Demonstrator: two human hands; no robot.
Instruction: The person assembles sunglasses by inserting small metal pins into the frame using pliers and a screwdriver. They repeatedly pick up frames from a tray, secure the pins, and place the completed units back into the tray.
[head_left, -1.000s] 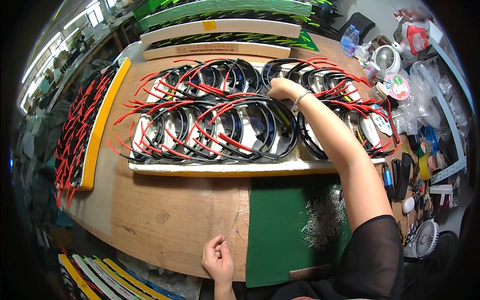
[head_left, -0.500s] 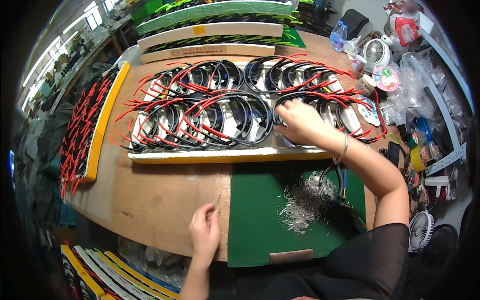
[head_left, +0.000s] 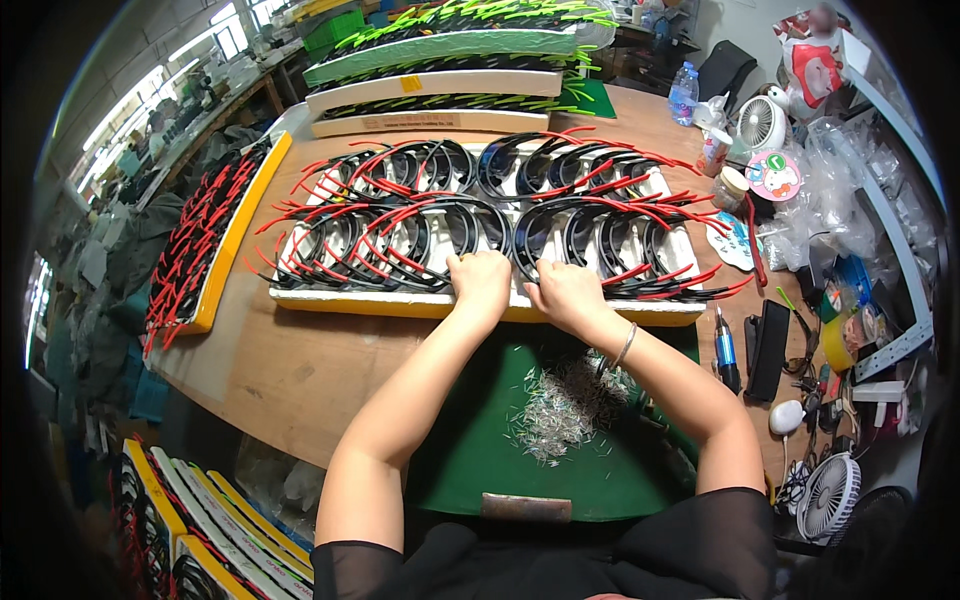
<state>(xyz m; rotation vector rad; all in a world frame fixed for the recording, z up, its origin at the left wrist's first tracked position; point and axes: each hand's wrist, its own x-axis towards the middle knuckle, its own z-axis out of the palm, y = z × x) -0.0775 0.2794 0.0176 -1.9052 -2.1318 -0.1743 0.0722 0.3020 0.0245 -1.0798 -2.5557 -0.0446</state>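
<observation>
Two hands at the near edge of one white foam tray (head_left: 600, 312) on the wooden table (head_left: 290, 365). Left hand (head_left: 481, 281) curled, fingers pressed together on a black coiled cable (head_left: 470, 230) with red leads. Right hand (head_left: 565, 293) beside it, fingers bent onto a neighbouring coil (head_left: 585, 235). Two rows of coils; exact count unclear. One green mat (head_left: 470, 460) below, strewn with wire clippings (head_left: 565, 405).

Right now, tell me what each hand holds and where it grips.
Both the left hand and right hand rest on the black hoops at the tray's front edge; an actual grip cannot be told.
</observation>
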